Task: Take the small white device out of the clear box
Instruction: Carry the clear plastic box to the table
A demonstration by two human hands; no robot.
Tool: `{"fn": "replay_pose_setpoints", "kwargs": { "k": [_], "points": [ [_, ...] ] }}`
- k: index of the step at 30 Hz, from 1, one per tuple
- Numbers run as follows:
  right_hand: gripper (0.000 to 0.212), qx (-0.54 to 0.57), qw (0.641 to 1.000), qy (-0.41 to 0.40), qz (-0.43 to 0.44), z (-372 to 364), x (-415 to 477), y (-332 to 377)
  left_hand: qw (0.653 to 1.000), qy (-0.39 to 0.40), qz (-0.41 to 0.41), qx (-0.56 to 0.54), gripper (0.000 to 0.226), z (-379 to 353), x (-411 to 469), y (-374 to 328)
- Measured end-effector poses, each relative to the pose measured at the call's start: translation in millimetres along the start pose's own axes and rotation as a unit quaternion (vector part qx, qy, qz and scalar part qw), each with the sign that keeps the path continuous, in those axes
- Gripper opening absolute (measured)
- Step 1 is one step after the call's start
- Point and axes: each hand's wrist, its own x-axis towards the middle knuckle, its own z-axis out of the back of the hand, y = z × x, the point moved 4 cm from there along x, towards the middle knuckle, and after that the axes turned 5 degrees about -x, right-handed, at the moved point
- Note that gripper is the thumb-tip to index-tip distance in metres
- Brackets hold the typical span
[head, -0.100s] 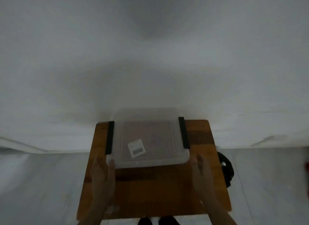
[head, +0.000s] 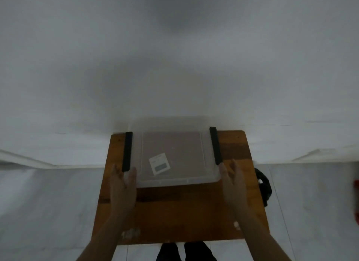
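Both hands have advanced to the box's (head: pixel 174 181) near corners; left hand (head: pixel 122 185) and right hand (head: pixel 232 180) are spread. Release both black latches (head: pixel 127 152) evenly before lifting the lid; the device (head: pixel 159 163) lies at centre frame.

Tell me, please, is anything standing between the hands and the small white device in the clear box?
Yes. The box's clear lid looks closed over the white device, with a black latch on the left side and another on the right. The left hand and right hand rest at the box's near corners, outside it.
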Motion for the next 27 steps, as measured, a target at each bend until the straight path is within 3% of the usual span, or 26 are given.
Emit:
{"fn": "replay_pose_setpoints", "kwargs": {
  "k": [3, 8, 12, 16, 20, 27],
  "points": [
    [0.085, -0.022, 0.999, 0.044, 0.014, -21.6, 14.0, 22.5, 1.0, 0.011, 0.009, -0.01, 0.072, -10.4, 16.6, -6.5],
    [0.101, -0.071, 0.995, 0.075, -0.009, -33.2, 16.6, 14.1, 1.0, -0.014, 0.002, -0.002, 0.058, -11.5, 15.1, -5.7],
    [0.08, -0.076, 0.995, 0.065, 0.02, -30.4, 6.5, 23.9, 0.999, -0.033, -0.017, -0.036, 0.049, 0.5, 3.1, -12.3],
    [0.079, -0.091, 0.99, 0.085, 0.062, -40.2, -1.7, 46.4, 0.991, -0.105, -0.013, -0.08, 0.04, 30.5, -20.0, -24.7],
    [0.078, -0.09, 0.978, 0.148, 0.117, -71.5, -8.6, 73.2, 0.973, -0.201, 0.003, -0.111, 0.053, 80.2, -45.5, -22.0],
    [0.072, -0.096, 0.904, 0.356, 0.217, -167.4, -64.3, 105.5, 0.897, -0.411, 0.089, -0.131, 0.046, 176.8, -133.9, 24.8]
  ]
}}
